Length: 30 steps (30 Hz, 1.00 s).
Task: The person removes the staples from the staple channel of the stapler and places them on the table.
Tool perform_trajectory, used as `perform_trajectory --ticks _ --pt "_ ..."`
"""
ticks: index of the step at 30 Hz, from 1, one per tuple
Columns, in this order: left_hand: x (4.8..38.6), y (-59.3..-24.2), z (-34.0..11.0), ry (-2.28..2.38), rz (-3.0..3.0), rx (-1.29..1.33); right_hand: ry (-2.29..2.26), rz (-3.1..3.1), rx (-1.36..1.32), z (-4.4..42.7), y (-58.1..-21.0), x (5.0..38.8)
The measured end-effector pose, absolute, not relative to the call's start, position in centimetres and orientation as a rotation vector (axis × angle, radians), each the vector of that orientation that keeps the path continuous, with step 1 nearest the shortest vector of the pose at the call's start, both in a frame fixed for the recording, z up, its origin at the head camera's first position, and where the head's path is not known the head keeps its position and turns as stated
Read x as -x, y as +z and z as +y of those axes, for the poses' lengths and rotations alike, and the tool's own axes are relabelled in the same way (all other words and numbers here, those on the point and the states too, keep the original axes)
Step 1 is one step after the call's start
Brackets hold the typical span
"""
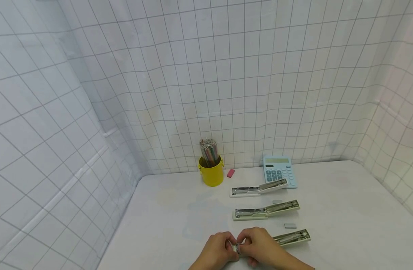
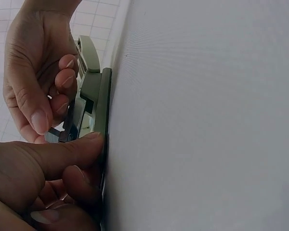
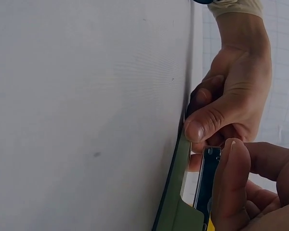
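Note:
An opened pale green stapler (image 1: 294,237) lies at the table's front, its lid folded back to the right. My left hand (image 1: 220,249) grips the left end of its base (image 3: 173,192), thumb on top. Over the metal magazine (image 3: 208,178), my right hand (image 1: 259,245) pinches a short strip of staples (image 2: 53,136) between thumb and fingers. The fingers partly cover the strip, so I cannot tell whether it sits inside the magazine. In the head view the hands hide most of the base.
Behind lie another opened pale green stapler (image 1: 250,214) and an opened white stapler (image 1: 245,192). Staple strips (image 1: 290,225) lie between the staplers. Further back are a blue calculator (image 1: 291,176), a pink eraser (image 1: 230,173) and a yellow bucket (image 1: 212,177) of pencils.

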<state>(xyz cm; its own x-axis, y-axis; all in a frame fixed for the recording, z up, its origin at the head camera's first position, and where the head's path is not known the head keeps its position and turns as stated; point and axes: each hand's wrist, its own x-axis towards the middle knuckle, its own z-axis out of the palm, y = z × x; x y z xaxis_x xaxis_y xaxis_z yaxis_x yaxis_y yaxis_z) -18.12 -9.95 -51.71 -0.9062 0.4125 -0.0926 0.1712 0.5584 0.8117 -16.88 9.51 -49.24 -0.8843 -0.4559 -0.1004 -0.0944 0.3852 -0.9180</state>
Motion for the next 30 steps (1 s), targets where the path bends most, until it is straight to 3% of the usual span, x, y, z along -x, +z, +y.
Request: perform_trajectory --ticks 7,13,20,30 --pt "18.1 -51.8 -10.1 1.268 2.505 -0.484 -1.552 2.293 0.476 11.0 -48.7 16.5" --pt "18.1 -51.4 -9.7 1.246 2.485 -0.431 -1.7 2.129 0.268 16.2 -47.7 15.4" --pt "18.1 -51.4 -9.8 1.233 2.483 -0.427 -1.742 2.001 0.127 22.5 -49.7 13.8" --pt "18.1 -51.4 -9.7 1.236 2.478 -0.405 -1.685 2.005 0.155 24.8 -51.7 13.0"
